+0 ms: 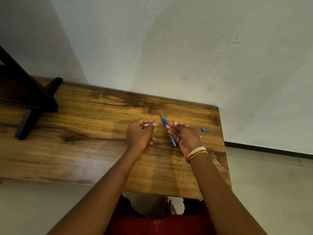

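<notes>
The surface is smooth, knotty stained wood with a slight sheen; the blue pen and cap look like glossy plastic.

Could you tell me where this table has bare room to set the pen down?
The table is barest between the dark stand and the left hand, which pinches a small silvery part. The far strip beyond the pen is free too. It is crowded between the hands and beside the right hand, near the blue cap.

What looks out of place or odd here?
A small blue piece lies loose on the table, apart from the blue pen in the right hand; the left hand pinches a small pale part. Nothing looks spilled.
</notes>
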`<control>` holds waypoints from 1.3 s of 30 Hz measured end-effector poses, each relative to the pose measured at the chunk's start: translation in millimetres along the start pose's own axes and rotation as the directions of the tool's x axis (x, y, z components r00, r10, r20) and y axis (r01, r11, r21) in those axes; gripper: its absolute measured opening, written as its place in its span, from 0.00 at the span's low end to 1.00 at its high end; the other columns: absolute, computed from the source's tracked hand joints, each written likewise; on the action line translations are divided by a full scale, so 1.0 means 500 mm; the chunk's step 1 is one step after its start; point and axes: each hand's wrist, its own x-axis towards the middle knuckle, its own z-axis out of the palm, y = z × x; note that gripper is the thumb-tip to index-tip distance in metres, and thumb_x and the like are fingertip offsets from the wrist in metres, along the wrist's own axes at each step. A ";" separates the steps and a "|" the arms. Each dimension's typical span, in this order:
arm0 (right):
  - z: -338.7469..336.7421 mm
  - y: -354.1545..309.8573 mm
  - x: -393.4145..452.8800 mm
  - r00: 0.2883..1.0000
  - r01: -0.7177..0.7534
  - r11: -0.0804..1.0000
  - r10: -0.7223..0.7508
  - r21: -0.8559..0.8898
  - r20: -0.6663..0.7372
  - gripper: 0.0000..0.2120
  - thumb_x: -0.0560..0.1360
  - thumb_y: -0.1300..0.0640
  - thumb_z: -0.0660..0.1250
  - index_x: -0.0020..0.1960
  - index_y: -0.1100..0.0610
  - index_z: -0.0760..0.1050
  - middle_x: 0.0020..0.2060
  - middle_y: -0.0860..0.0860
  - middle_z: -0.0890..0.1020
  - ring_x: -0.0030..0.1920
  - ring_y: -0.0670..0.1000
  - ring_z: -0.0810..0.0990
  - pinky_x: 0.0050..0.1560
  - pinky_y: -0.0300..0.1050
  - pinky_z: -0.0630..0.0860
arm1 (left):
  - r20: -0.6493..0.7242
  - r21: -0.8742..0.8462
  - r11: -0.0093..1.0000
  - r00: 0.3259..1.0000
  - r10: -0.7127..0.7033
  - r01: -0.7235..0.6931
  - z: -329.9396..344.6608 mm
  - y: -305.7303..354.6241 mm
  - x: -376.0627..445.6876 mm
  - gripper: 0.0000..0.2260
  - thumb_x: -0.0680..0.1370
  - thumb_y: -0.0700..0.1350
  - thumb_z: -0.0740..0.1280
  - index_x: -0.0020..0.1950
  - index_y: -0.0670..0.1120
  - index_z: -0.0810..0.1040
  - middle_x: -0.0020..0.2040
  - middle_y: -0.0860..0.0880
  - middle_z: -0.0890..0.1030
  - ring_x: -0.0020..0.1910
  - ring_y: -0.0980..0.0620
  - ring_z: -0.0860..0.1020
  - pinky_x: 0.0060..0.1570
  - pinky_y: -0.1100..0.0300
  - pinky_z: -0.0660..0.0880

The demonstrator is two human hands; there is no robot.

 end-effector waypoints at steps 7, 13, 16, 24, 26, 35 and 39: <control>-0.005 0.004 -0.005 0.994 0.032 0.998 -0.027 -0.051 0.102 0.11 0.77 0.65 0.64 0.57 0.69 0.77 0.45 0.62 0.84 0.38 0.52 0.86 0.40 0.40 0.83 | 0.217 -0.356 0.899 0.958 -0.186 0.255 0.024 0.016 -0.011 0.02 0.75 0.43 0.71 0.45 0.47 0.79 0.37 0.47 0.84 0.27 0.55 0.80 0.27 0.62 0.78; -0.012 -0.011 -0.015 0.991 0.015 0.997 -0.005 -0.070 0.132 0.11 0.77 0.63 0.65 0.57 0.69 0.76 0.45 0.62 0.84 0.37 0.51 0.86 0.41 0.41 0.82 | 0.225 -0.417 0.856 0.947 -0.228 0.306 0.031 0.012 -0.008 0.03 0.76 0.42 0.69 0.48 0.44 0.80 0.37 0.47 0.84 0.27 0.56 0.81 0.27 0.63 0.78; -0.018 -0.013 -0.017 0.991 0.021 0.992 -0.005 -0.122 0.134 0.08 0.76 0.64 0.67 0.53 0.67 0.77 0.43 0.61 0.84 0.35 0.50 0.85 0.38 0.39 0.82 | 0.211 -0.428 0.850 0.949 -0.235 0.306 0.034 0.008 -0.008 0.04 0.76 0.42 0.69 0.49 0.44 0.80 0.38 0.47 0.84 0.27 0.56 0.80 0.28 0.63 0.78; -0.039 -0.014 -0.006 0.996 0.050 0.980 -0.035 -0.190 0.083 0.03 0.75 0.64 0.68 0.45 0.64 0.78 0.35 0.57 0.84 0.32 0.49 0.85 0.33 0.39 0.82 | 0.175 -0.336 0.904 0.961 -0.215 0.264 0.053 0.007 -0.010 0.06 0.76 0.43 0.70 0.51 0.44 0.79 0.39 0.46 0.83 0.28 0.53 0.80 0.27 0.61 0.78; -0.047 -0.016 0.000 0.998 0.055 0.985 -0.049 -0.166 0.037 0.03 0.76 0.64 0.67 0.46 0.65 0.78 0.37 0.59 0.83 0.32 0.50 0.85 0.33 0.40 0.82 | 0.146 -0.185 0.962 0.974 -0.173 0.198 0.060 0.001 -0.008 0.07 0.76 0.42 0.69 0.52 0.43 0.79 0.40 0.45 0.83 0.29 0.51 0.79 0.26 0.61 0.78; -0.073 -0.022 0.004 0.995 0.095 0.981 -0.100 -0.167 -0.024 0.08 0.77 0.63 0.67 0.52 0.68 0.78 0.37 0.59 0.83 0.31 0.48 0.84 0.31 0.38 0.80 | 0.015 0.325 0.944 0.998 0.065 -0.067 0.098 -0.025 -0.011 0.10 0.73 0.52 0.71 0.39 0.47 0.79 0.32 0.49 0.82 0.28 0.52 0.81 0.32 0.53 0.81; -0.085 -0.025 0.003 0.990 0.129 0.965 -0.140 -0.229 -0.031 0.08 0.76 0.63 0.67 0.52 0.67 0.78 0.38 0.58 0.83 0.30 0.47 0.84 0.31 0.38 0.80 | -0.005 0.567 0.815 0.989 0.150 -0.121 0.113 -0.020 -0.011 0.17 0.70 0.60 0.71 0.38 0.46 0.79 0.34 0.50 0.81 0.35 0.53 0.79 0.30 0.58 0.74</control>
